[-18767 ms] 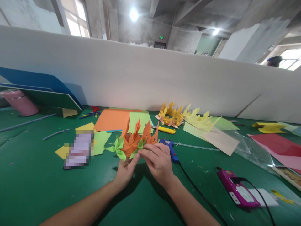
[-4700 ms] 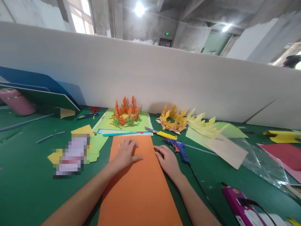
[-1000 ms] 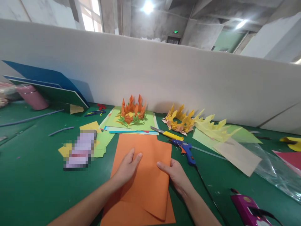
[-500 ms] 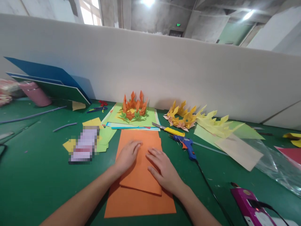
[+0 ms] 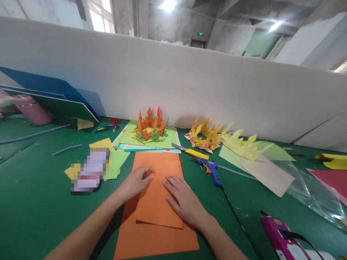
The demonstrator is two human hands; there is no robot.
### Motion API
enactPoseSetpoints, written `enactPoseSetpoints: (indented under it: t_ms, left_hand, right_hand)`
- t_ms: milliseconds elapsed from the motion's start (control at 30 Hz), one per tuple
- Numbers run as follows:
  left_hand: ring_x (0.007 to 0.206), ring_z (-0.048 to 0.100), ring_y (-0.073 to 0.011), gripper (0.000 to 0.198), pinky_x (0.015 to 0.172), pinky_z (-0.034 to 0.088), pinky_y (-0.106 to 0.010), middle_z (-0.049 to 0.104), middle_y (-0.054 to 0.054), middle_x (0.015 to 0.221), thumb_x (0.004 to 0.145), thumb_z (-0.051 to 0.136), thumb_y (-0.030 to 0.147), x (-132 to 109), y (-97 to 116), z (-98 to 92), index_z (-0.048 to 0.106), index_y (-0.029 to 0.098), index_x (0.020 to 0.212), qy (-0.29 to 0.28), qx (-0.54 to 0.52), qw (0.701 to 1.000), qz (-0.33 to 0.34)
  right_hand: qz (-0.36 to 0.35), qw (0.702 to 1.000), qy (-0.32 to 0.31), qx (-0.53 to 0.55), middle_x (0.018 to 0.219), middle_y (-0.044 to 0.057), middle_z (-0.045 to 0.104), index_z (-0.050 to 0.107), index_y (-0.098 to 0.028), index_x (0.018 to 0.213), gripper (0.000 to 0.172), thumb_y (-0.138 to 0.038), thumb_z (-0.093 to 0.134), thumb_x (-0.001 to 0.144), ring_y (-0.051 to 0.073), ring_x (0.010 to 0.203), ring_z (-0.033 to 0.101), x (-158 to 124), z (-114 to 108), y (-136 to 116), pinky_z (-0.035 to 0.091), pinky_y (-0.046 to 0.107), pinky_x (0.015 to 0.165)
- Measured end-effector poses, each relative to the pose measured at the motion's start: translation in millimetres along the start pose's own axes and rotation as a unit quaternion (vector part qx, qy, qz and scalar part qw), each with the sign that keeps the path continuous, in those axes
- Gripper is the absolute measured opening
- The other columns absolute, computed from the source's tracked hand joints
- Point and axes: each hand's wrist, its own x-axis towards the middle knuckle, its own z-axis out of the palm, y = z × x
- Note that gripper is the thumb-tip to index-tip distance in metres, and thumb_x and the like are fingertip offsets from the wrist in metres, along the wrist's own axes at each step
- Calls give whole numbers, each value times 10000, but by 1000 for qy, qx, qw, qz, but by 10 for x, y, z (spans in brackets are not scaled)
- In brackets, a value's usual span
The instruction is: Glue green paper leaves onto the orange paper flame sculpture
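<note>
Orange paper: the upper sheet [image 5: 159, 207] lies over the larger lower sheet [image 5: 154, 245], midway along the counter [image 5: 40, 224], their length running between far edge and near edge.
Left grip [image 5: 137, 183]: half curled at the upper sheet's left side, thumb and fingers apart, pinching nothing; we cannot tell how firmly it touches.
Right grip [image 5: 183, 198]: fingers spread over the upper sheet's right side, with hold of nothing.
Slip: with neither of our grips pinching, we judge that uneven pressure could skate the upper sheet across the lower one and leave it crooked.
Blade: the yellow knife [image 5: 197, 154] lies just beyond the paper, toward the far edge, its blade bare; if we push forward carelessly, we risk a cut or tear.
Nozzle: the glue gun [image 5: 214, 172] points toward the paper; we cannot tell its heat, but a stray knuckle might burn.
Cord [image 5: 234, 210]: it runs beside our right forearm toward the near edge; a snag could drag the gun.
</note>
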Motion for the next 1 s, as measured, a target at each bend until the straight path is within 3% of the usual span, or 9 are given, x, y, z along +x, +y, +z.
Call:
enactPoseSetpoints:
  t_ms: [167, 300, 667, 833, 1000]
  left_hand:
    - [621, 624, -180, 165, 592, 446, -273, 646, 14, 661, 697, 529, 351, 35, -109, -122, 559, 219, 792, -18, -62, 996, -54]
    - [543, 586, -162, 163, 538, 418, -256, 573, 52, 540, 626, 576, 323, 52, -112, -133, 507, 220, 731, -10, -88, 993, -77]
    - [666, 643, -186, 93, 628, 488, -274, 695, -7, 707, 675, 566, 259, -11, 3, -151, 628, 216, 729, 21, 39, 999, -30]
    - [795, 649, -200, 161, 733, 480, -283, 712, -46, 824, 728, 509, 187, -26, 26, -109, 665, 196, 770, 22, 97, 995, 23]
    - [816, 636, -206, 239, 755, 468, -296, 690, -67, 835, 765, 453, 136, -39, 51, -80, 685, 188, 790, 12, 156, 986, 59]
  right_hand:
    - [7, 1000, -17, 3, 1419, 82, 416, 463, -186, 1325, 440, -285, 433, 898, 224, 1324, 329, 11, -22, -11, 270, 436, 1104]
    - [4, 1000, -16, 2, 1421, 85, 413, 456, -193, 1331, 441, -283, 429, 899, 221, 1326, 328, 10, -25, -7, 268, 437, 1103]
    - [-1, 1000, -15, 6, 1422, 85, 413, 468, -189, 1318, 436, -272, 450, 890, 228, 1326, 332, 10, -68, -14, 272, 448, 1103]
    - [3, 1000, -12, 18, 1426, 82, 407, 468, -189, 1318, 444, -279, 462, 884, 219, 1330, 327, 10, -74, -18, 272, 434, 1106]
    - [102, 993, -30, 42, 1449, 170, 337, 405, -69, 1354, 717, -408, 625, 763, 289, 1343, 292, 52, -150, 21, 289, 438, 1096]
